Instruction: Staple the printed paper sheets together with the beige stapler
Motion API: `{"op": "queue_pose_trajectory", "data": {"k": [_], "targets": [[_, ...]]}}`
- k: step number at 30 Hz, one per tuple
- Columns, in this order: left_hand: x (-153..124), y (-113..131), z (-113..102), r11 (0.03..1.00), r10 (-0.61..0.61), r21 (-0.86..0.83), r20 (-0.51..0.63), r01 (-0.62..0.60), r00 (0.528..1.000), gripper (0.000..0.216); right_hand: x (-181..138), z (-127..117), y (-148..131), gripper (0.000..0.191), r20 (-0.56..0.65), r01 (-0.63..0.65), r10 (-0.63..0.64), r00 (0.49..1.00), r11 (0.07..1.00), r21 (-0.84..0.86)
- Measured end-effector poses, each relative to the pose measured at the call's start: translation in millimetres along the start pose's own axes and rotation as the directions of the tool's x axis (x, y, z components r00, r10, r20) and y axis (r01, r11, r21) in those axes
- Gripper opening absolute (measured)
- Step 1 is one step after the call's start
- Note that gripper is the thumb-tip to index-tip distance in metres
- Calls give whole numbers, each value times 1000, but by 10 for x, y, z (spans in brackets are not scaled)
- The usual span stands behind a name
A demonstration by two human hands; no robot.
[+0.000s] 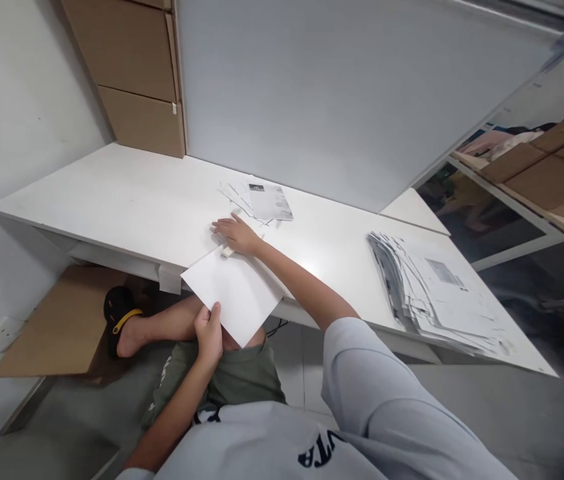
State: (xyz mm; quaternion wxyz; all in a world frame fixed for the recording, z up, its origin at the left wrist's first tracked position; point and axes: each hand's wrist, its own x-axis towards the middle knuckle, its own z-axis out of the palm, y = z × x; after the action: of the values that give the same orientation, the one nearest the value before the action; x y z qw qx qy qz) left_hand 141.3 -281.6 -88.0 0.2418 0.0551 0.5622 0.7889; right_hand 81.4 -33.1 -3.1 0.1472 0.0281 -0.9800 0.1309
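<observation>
A white sheet of paper (pixel 235 290) lies over the front edge of the white table (pixel 127 207), half of it hanging off. My left hand (pixel 210 331) pinches the sheet's near left edge, thumb on top. My right hand (pixel 236 235) rests flat on the sheet's far end at the table edge, fingers stretched, with a small pale block (pixel 227 252) under the palm. Just beyond my right hand lies a small fan of printed leaflets (pixel 262 200).
A thick pile of printed sheets (pixel 429 290) sits on the right of the table. A grey partition panel (pixel 342 93) stands behind it, cardboard boxes (pixel 135 73) at the back left. Under the table are a cardboard sheet (pixel 57 327) and my foot in a black sandal.
</observation>
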Motion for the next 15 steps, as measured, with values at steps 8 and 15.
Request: {"op": "queue_pose_trajectory", "data": {"k": [8,15], "targets": [[-469,44,-4,999,35,27,-109,-33,993,44,-397,-20,-101,43,-700,-211,417,580,907,365],[-1041,52,-220,1000,7,-1,-167,-7,986,48,-950,-142,-318,57,-458,-193,740,493,607,771]]}}
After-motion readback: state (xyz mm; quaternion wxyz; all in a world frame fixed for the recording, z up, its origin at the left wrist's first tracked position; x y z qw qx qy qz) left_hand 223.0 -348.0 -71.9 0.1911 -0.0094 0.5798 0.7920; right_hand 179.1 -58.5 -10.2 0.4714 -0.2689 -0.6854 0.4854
